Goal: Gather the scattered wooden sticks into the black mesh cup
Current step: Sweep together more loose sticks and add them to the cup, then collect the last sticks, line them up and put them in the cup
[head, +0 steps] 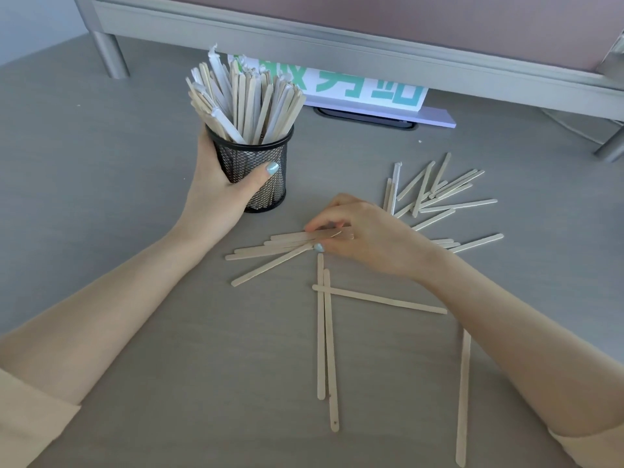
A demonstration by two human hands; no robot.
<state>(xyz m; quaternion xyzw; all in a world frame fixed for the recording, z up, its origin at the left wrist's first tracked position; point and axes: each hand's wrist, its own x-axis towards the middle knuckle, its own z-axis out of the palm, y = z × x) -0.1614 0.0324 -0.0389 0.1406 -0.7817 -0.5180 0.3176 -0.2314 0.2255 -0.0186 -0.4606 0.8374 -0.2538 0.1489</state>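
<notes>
Left hand: your left hand (216, 184) wraps the black mesh cup (256, 173), thumb across the front mesh, fingers hidden behind it.
Cup: upright on the grey desk (101, 197), packed with wooden sticks (243, 99) fanning above the rim; some look paper-wrapped.
Right hand: your right hand (364, 238) sits palm-down just right of the cup, fingers and thumb pinching the near ends of a small bundle of sticks (280, 244).
Bundle: lies flat on the desk, fanning left from your fingertips; one stick angles down-left.
Loose pile: scattered sticks (435, 194) right of your hand, crossing each other, well apart from the cup.
Near sticks: two long sticks (324, 332) side by side toward you, one crossing stick (381, 300) over their far ends, another single stick (463, 400) under your right forearm.
Background: sign with green characters (364, 86) behind the cup, below a grey shelf frame (337, 38).
</notes>
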